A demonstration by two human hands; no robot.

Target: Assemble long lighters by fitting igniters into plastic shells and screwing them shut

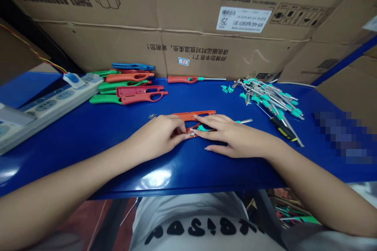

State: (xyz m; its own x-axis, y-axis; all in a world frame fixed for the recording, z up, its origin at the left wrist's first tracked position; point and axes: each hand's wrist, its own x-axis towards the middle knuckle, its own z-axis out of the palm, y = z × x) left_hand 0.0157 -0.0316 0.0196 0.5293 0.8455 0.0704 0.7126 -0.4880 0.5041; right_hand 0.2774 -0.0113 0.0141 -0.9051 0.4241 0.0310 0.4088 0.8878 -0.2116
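Note:
On the blue table, an orange lighter shell half [188, 116] lies just beyond my hands. Closer to me is a second orange-red lighter shell half [191, 135], with a teal trigger piece [203, 127] and a small whitish part in it. A metal tube [246, 121] sticks out to the right. My left hand [157, 135] is closed in a pinch at the left part of this nearer shell; what its fingertips hold is hidden. My right hand [240, 135] lies palm down with fingers spread, index fingertip on the nearer shell and another finger reaching the farther one.
Coloured lighter shells [132, 88] are piled at the left beside a power strip [55, 102]. A red long lighter [182, 80] lies by the cardboard box [118, 39]. Metal tubes with teal parts [271, 98] and a screwdriver [282, 128] are at right; small screws [152, 116] lie near my left hand.

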